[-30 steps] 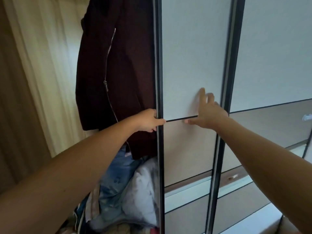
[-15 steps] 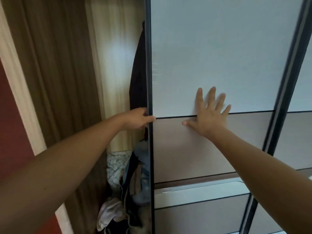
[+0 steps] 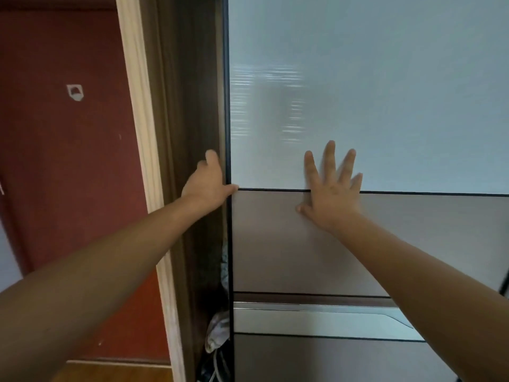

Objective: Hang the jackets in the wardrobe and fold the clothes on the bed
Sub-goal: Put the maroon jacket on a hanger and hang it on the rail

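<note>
The wardrobe's sliding door (image 3: 385,106), pale glass above and brown panels below, is almost against the dark wooden side wall (image 3: 190,106). Only a thin gap is left. My left hand (image 3: 206,183) rests at the door's black left edge, thumb laid across its front and fingers pointing up beside it. My right hand (image 3: 330,194) presses flat on the door with fingers spread, over the line between the glass and the brown panel. The hung jacket is hidden behind the door. Through the gap low down a bit of crumpled clothes (image 3: 219,332) shows.
A cream door frame (image 3: 143,133) and a dark red wall (image 3: 68,175) stand to the left of the wardrobe. Wooden floor (image 3: 115,374) shows at the bottom left. A silver handle strip (image 3: 316,318) runs across the lower door.
The door has slid left and nearly shut the opening. The dark jacket and most of the clothes pile have gone out of sight. Both hands moved left with the door, and my view turned left.
</note>
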The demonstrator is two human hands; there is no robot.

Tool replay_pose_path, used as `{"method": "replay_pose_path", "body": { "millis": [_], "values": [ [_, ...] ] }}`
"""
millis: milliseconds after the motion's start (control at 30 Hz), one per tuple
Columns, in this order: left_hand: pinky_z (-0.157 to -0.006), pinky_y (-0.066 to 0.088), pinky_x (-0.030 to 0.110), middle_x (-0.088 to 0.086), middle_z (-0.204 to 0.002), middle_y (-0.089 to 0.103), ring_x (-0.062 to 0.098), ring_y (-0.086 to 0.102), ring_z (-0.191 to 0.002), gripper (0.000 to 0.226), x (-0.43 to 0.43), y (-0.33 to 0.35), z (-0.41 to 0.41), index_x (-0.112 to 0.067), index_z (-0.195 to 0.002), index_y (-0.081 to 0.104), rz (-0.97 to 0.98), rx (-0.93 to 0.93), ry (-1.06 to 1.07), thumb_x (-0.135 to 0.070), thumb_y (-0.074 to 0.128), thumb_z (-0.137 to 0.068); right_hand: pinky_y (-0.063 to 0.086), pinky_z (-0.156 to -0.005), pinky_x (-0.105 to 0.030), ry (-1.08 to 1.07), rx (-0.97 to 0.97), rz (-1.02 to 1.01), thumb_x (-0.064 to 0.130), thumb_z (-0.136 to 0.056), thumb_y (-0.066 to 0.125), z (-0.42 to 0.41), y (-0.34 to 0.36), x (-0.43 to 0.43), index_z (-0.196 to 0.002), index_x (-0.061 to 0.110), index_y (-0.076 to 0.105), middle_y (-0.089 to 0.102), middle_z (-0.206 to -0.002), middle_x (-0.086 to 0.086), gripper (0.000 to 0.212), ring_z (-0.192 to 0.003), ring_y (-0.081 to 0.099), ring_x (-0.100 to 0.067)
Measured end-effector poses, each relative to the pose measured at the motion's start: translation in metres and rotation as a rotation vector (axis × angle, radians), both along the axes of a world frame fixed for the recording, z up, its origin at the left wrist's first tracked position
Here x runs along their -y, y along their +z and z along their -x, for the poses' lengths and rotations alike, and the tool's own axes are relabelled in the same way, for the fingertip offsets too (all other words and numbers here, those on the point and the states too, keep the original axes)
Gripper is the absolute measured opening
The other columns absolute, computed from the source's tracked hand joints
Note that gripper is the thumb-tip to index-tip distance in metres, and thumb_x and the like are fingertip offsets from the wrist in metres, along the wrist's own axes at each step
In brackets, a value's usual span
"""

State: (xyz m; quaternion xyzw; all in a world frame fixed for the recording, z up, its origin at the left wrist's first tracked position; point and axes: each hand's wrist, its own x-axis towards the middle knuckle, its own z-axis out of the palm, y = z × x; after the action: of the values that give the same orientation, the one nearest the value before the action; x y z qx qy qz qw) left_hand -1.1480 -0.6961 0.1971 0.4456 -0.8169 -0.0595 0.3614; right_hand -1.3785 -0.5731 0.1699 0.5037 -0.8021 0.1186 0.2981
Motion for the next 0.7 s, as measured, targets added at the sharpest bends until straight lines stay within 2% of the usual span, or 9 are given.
{"method": "replay_pose_path", "body": {
  "millis": [33, 100, 167, 233, 333, 467, 700],
  "values": [
    [-0.088, 0.054, 0.04, 0.016, -0.137, 0.046, 0.031, 0.057, -0.115, 0.078, -0.003, -0.001, -0.005, -0.017, -0.139, 0.029, 0.118, 0.002, 0.025, -0.036, 0.08, -0.084, 0.021, -0.116, -0.071, 0.014, -0.014, -0.013, 0.066, -0.082, 0.066, -0.005, 0.0, 0.001, -0.158, 0.032, -0.022, -0.041, -0.158, -0.013, 0.121, -0.145, -0.024, -0.057],
    [-0.103, 0.049, 0.048, 0.018, -0.144, 0.036, 0.035, 0.044, -0.13, 0.092, -0.006, -0.008, -0.011, -0.017, -0.148, 0.027, 0.434, 0.112, 0.059, -0.037, 0.084, -0.078, 0.02, -0.118, -0.067, 0.056, -0.052, -0.052, 0.065, -0.086, 0.064, -0.012, -0.002, 0.002, -0.158, 0.032, -0.022, -0.041, -0.159, -0.01, 0.117, -0.147, -0.024, -0.054],
    [-0.118, 0.033, 0.051, 0.023, -0.158, 0.022, 0.04, 0.024, -0.147, 0.107, -0.009, -0.015, -0.011, -0.013, -0.158, 0.016, 0.625, 0.287, 0.032, -0.039, 0.083, -0.078, 0.017, -0.121, -0.063, 0.094, -0.078, -0.069, 0.061, -0.09, 0.063, -0.014, -0.005, 0.0, -0.158, 0.033, -0.021, -0.041, -0.16, -0.007, 0.112, -0.15, -0.025, -0.047],
    [-0.124, 0.019, 0.05, 0.023, -0.166, 0.001, 0.039, 0.003, -0.154, 0.115, -0.005, -0.019, -0.005, -0.012, -0.161, 0.003, 0.642, 0.425, -0.009, -0.041, 0.081, -0.081, 0.011, -0.121, -0.065, 0.099, -0.068, -0.038, 0.054, -0.091, 0.063, -0.013, -0.006, -0.002, -0.158, 0.034, -0.021, -0.042, -0.16, -0.007, 0.109, -0.151, -0.027, -0.041],
    [-0.125, 0.016, 0.05, 0.019, -0.166, -0.016, 0.037, -0.011, -0.154, 0.122, 0.005, -0.021, -0.002, -0.014, -0.16, -0.009, 0.578, 0.506, 0.033, -0.044, 0.08, -0.082, 0.008, -0.118, -0.072, 0.064, -0.015, -0.031, 0.051, -0.093, 0.063, -0.013, 0.0, -0.005, -0.156, 0.035, -0.025, -0.046, -0.157, -0.01, 0.11, -0.148, -0.031, -0.046],
    [-0.125, 0.014, 0.051, 0.016, -0.165, -0.023, 0.036, -0.015, -0.153, 0.122, 0.015, -0.026, -0.018, -0.014, -0.159, -0.013, 0.567, 0.507, 0.075, -0.035, 0.08, -0.083, 0.017, -0.118, -0.07, 0.073, -0.017, -0.059, 0.049, -0.094, 0.061, -0.017, -0.003, 0.001, -0.155, 0.034, -0.028, -0.046, -0.156, -0.012, 0.109, -0.147, -0.03, -0.05],
    [-0.125, 0.011, 0.052, 0.018, -0.164, -0.023, 0.036, -0.018, -0.152, 0.122, 0.026, -0.025, -0.032, -0.012, -0.159, -0.014, 0.556, 0.521, 0.091, -0.032, 0.08, -0.083, 0.015, -0.118, -0.069, 0.071, -0.021, -0.036, 0.038, -0.096, 0.058, -0.028, -0.005, 0.017, -0.154, 0.032, -0.032, -0.051, -0.152, -0.013, 0.107, -0.145, -0.032, -0.05]
  ]
}}
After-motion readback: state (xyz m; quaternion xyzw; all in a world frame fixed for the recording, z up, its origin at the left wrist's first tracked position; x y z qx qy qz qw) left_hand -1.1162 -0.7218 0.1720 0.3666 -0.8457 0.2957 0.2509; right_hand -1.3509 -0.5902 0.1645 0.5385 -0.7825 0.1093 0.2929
